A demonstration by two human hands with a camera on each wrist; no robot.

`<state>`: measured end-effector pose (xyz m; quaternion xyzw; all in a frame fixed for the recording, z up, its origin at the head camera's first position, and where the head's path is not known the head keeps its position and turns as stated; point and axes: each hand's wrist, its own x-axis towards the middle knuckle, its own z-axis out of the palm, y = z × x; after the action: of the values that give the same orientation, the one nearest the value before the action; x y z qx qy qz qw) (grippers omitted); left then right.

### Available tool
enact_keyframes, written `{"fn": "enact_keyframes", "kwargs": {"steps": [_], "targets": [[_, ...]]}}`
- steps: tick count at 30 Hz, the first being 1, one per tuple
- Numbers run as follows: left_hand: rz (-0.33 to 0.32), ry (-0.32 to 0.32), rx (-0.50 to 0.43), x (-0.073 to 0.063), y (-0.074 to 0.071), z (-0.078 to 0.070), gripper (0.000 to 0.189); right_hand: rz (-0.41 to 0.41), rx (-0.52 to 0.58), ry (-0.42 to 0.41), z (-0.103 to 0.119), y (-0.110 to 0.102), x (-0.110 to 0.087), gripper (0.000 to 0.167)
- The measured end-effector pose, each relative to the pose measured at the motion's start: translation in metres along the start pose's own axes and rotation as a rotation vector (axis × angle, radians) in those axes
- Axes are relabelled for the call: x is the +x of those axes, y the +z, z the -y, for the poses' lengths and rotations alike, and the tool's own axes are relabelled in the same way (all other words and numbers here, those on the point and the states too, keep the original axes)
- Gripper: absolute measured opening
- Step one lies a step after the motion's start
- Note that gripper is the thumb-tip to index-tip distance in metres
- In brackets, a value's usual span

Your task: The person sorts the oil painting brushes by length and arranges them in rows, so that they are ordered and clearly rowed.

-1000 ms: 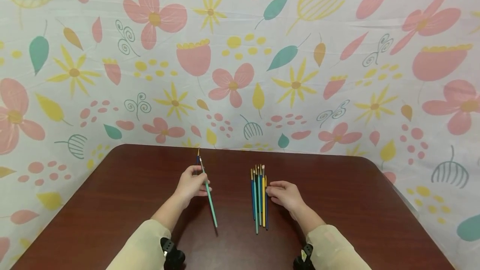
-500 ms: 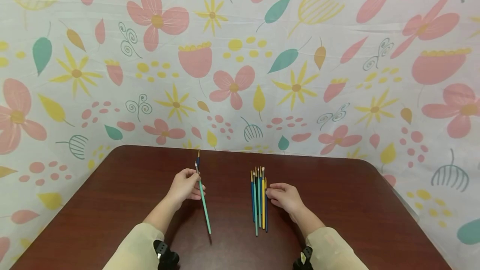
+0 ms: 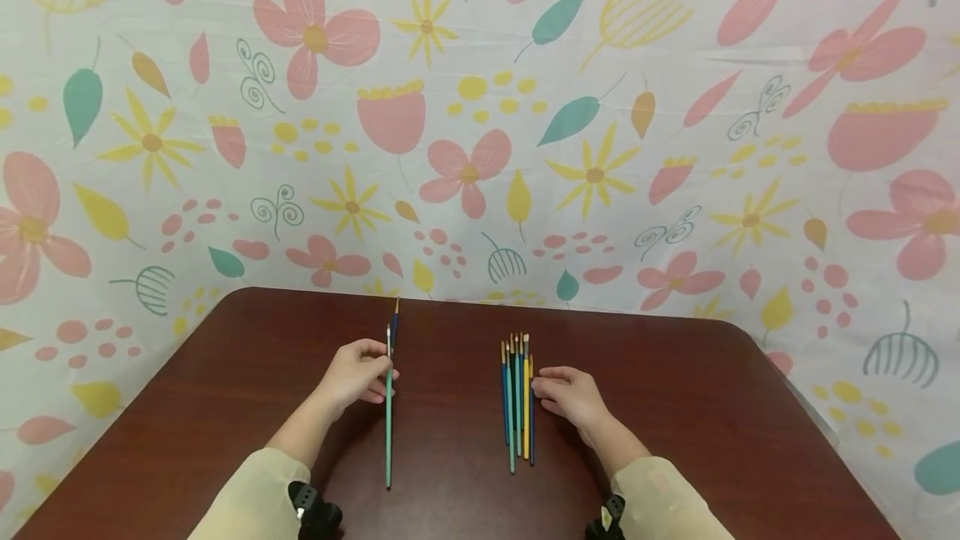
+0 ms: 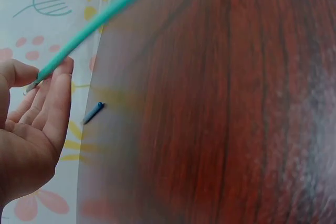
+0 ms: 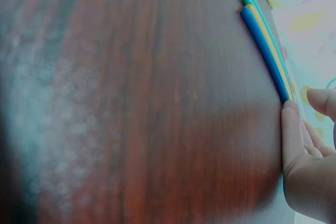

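Between thumb and fingers, my left hand (image 3: 356, 372) pinches a mint-green paintbrush (image 3: 388, 440) near its bristle end, bristles toward the wall. In the left wrist view its handle (image 4: 100, 22) slants up away from the fingers. A dark blue paintbrush (image 3: 395, 332) lies just beyond that hand, partly hidden by it. My right hand (image 3: 572, 394) rests at the right side of a row of several paintbrushes, among them a yellow paintbrush (image 3: 527, 415). Its fairly straight fingertips touch the outermost blue paintbrush (image 5: 265, 53), as the right wrist view shows.
The brushes lie on a dark reddish-brown wooden table (image 3: 450, 473). Directly behind its far edge hangs a white cloth (image 3: 480, 65) printed with flowers and leaves. A black wrist camera (image 3: 315, 511) sits on the left sleeve, another camera (image 3: 606, 519) on the right.
My left hand has moved left with the mint-green brush, whose handle has swung from slanting to nearly straight toward me. The right hand and the row of brushes have stayed put.
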<state>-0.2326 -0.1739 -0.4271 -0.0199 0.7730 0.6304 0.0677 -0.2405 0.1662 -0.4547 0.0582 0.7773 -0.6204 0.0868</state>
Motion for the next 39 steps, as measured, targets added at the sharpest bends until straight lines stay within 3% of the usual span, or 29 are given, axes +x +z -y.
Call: {"fn": "enact_keyframes", "kwargs": {"steps": [8,13,30,35,39], "targets": [[-0.023,-0.008,0.042,-0.005,-0.012,0.009,0.031,0.004,-0.003,-0.007,0.0,0.008,-0.001,0.042],[0.007,-0.024,0.013,-0.005,-0.016,0.009,0.034,0.002,-0.007,-0.017,0.001,0.008,0.001,0.04],[0.089,-0.076,0.027,-0.004,-0.015,0.017,0.053,-0.001,0.001,-0.004,0.002,0.001,0.004,0.041],[0.123,-0.087,0.035,-0.005,-0.013,0.021,0.054,-0.004,0.002,0.002,0.0,0.0,0.002,0.04],[0.11,-0.094,0.037,-0.005,-0.012,0.023,0.05,-0.002,-0.004,-0.005,0.0,-0.002,0.001,0.042]]}}
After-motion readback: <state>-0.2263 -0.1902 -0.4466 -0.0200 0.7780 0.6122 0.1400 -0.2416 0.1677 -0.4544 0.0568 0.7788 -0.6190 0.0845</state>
